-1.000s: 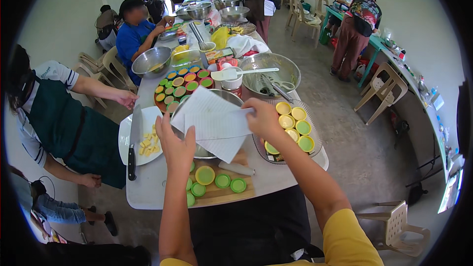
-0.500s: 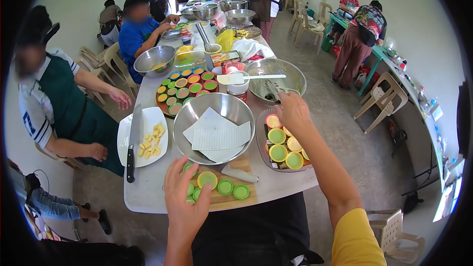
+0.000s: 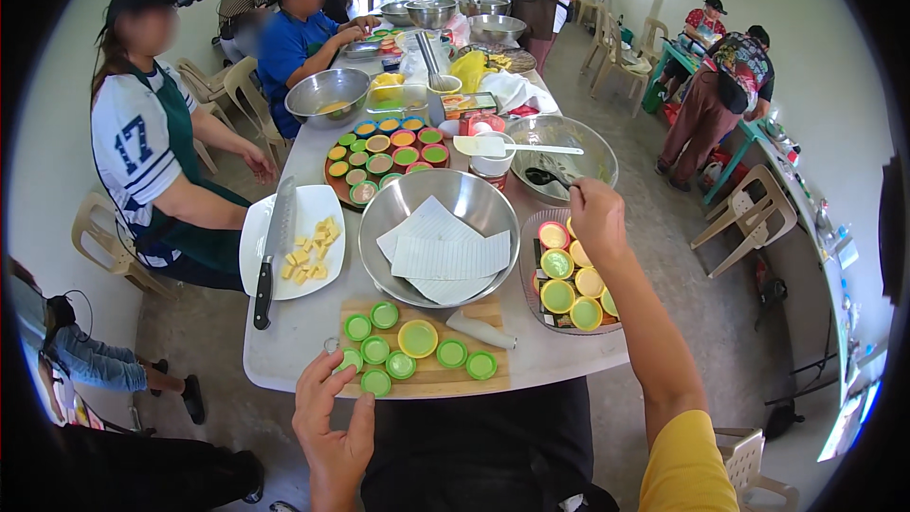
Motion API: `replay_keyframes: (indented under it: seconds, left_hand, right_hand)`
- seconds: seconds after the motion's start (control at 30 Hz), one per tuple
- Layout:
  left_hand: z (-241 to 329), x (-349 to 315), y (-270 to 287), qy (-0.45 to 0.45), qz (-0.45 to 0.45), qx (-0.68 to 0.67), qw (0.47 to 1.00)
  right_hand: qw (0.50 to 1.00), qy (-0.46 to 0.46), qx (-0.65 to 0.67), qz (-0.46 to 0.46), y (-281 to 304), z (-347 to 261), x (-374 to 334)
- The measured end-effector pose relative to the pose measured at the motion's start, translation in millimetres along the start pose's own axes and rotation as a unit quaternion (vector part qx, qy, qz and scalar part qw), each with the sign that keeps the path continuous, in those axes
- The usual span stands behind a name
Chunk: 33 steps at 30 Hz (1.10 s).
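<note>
In my right hand (image 3: 599,220) is the handle of a dark spoon (image 3: 542,176), its head inside a batter-smeared metal bowl (image 3: 597,156). My left hand (image 3: 332,427) is held open by the table's front edge, with nothing in its grasp. Just beyond it, several small green-rimmed cups (image 3: 375,351) and one larger yellow-rimmed cup (image 3: 418,338) rest on a wooden board (image 3: 493,381). A white-handled tool (image 3: 482,330) lies at the board's far edge, partly under a steel bowl (image 3: 370,228) holding lined paper sheets (image 3: 450,256).
Left of the bowl are a white plate (image 3: 254,228) of yellow cubes and a large knife (image 3: 278,246). A clear tray (image 3: 533,296) of cups stands right; a round tray of filled cups (image 3: 403,137) lies beyond. A white spatula (image 3: 517,147) crosses a tub. A co-worker (image 3: 161,161) stands left.
My left hand has drawn back from the cups toward the table edge. My right hand stays at the smeared bowl, the spoon now showing more clearly. The view has shifted; the left co-worker appears more upright.
</note>
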<state>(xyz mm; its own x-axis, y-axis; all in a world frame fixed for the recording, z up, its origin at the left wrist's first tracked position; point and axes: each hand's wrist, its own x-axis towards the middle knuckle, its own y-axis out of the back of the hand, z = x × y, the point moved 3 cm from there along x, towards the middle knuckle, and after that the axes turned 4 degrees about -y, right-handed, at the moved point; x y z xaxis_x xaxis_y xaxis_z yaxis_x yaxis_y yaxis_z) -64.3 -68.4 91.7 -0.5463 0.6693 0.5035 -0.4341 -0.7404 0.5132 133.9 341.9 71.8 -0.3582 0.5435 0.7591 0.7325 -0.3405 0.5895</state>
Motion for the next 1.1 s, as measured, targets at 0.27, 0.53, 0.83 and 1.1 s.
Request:
replay_keyframes:
  seconds: [0.27,0.53,0.83,1.1]
  left_hand:
    - [-14.0,-9.7,9.0,0.017,0.015,-0.020,1.000]
    - [-32.0,-15.6,16.8,0.023,0.000,-0.037,0.999]
    - [-21.8,-27.7,11.2,0.021,0.020,-0.033,0.999]
    - [-35.6,-31.3,21.8,0.042,0.019,-0.028,0.999]
  right_hand:
    - [0.911,-0.361,0.199,-0.003,10.9,8.0,-17.2]
    - [0.898,-0.294,0.326,-0.012,27.6,-63.9,-60.3]
    - [0.971,0.135,0.125,-0.152,-26.7,-148.1,-56.9]
    - [0.902,-0.238,0.337,-0.128,-42.8,-135.2,-63.5]
